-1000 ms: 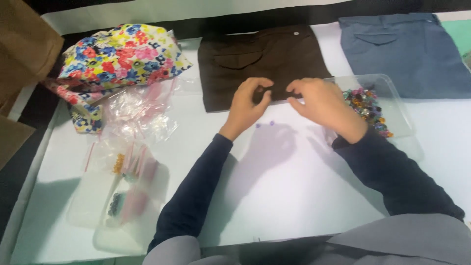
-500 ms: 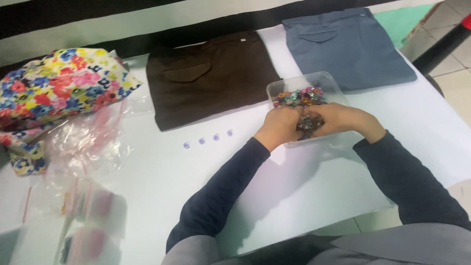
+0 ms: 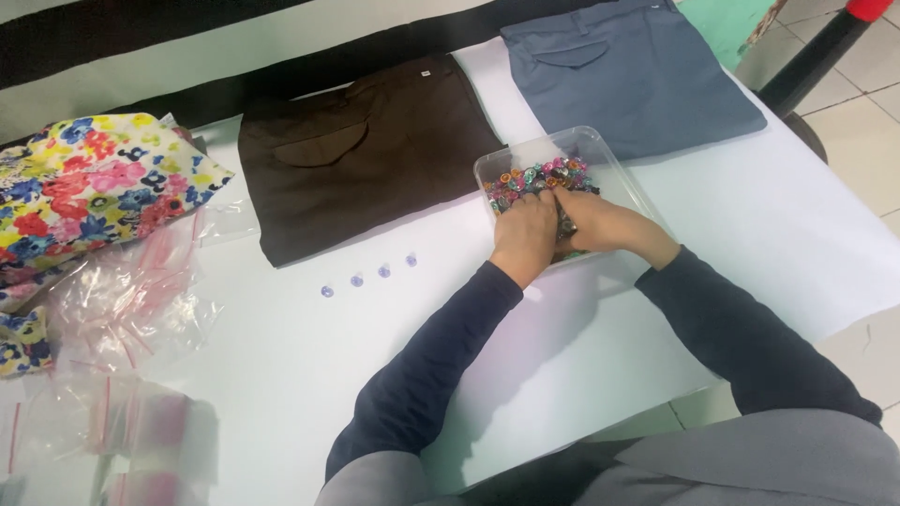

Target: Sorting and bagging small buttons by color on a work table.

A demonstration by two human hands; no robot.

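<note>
Both forearms in dark sleeves reach forward across the white table (image 3: 281,375) and meet over the clear plastic tray (image 3: 614,169) of colourful buttons (image 3: 534,178). The left hand (image 3: 525,236) lies palm down, fingers curled into the button pile; the right hand (image 3: 605,225) angles in beside it, touching it, fingertips buried among the buttons. Whether either grip is clenched on a button I cannot tell. Four small pale buttons (image 3: 370,276) sit in a row near the brown trousers (image 3: 366,150), beside the blue trousers (image 3: 637,70)
</note>
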